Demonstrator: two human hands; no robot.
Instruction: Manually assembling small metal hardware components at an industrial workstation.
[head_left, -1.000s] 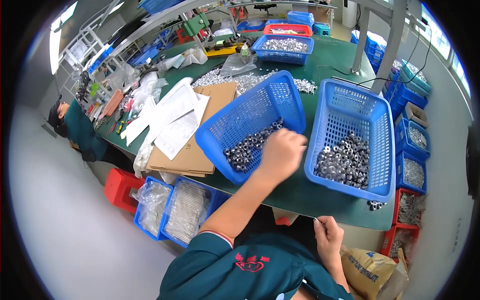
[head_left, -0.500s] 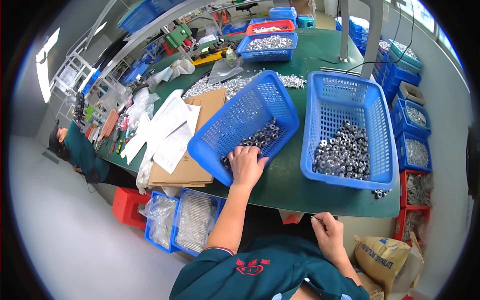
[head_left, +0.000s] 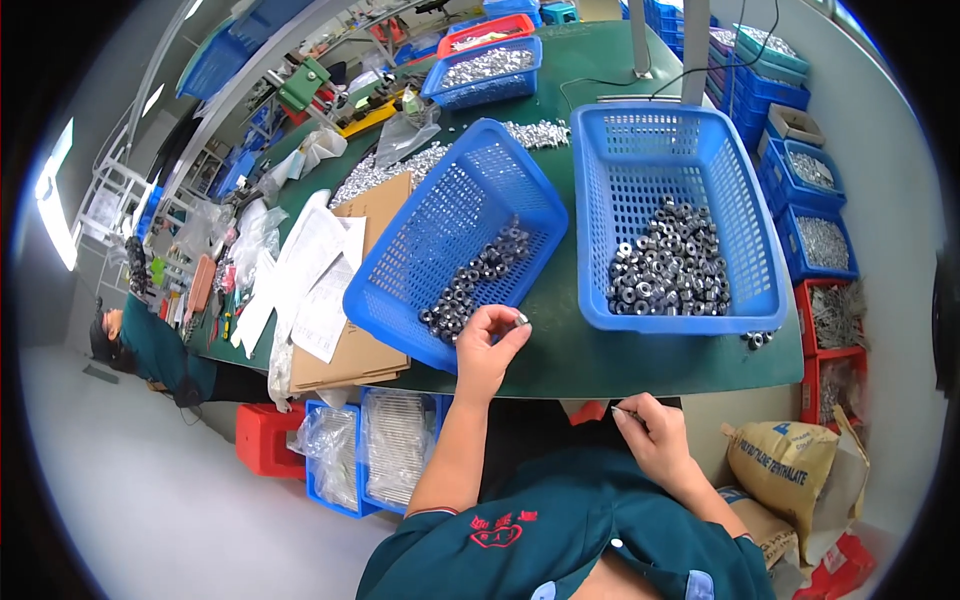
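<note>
My left hand (head_left: 482, 352) is raised just over the near rim of the tilted blue basket (head_left: 375, 285). Between its thumb and fingertips I pinch a small metal nut (head_left: 520, 320). Dark, shiny nuts (head_left: 470, 285) lie in a band along the low side of that basket. My right hand (head_left: 652, 434) is closed in front of my body, below the table edge. A small pale tip shows at its fingers, but what it belongs to is hidden. Right of the tilted basket stands a second blue basket (head_left: 778, 270), with a heap of similar nuts (head_left: 675, 265) at its near end.
Cardboard (head_left: 345, 362) and papers (head_left: 322, 300) lie left of the tilted basket. Behind it, silvery parts (head_left: 540, 134) are spread on the green table (head_left: 545, 355). A few loose nuts (head_left: 757, 340) sit by the right basket's near corner. Another person (head_left: 150, 340) is at the far left.
My left hand has come up out of the nuts in the tilted basket and toward me, now with one nut in its fingertips. My right hand stays closed in much the same place.
</note>
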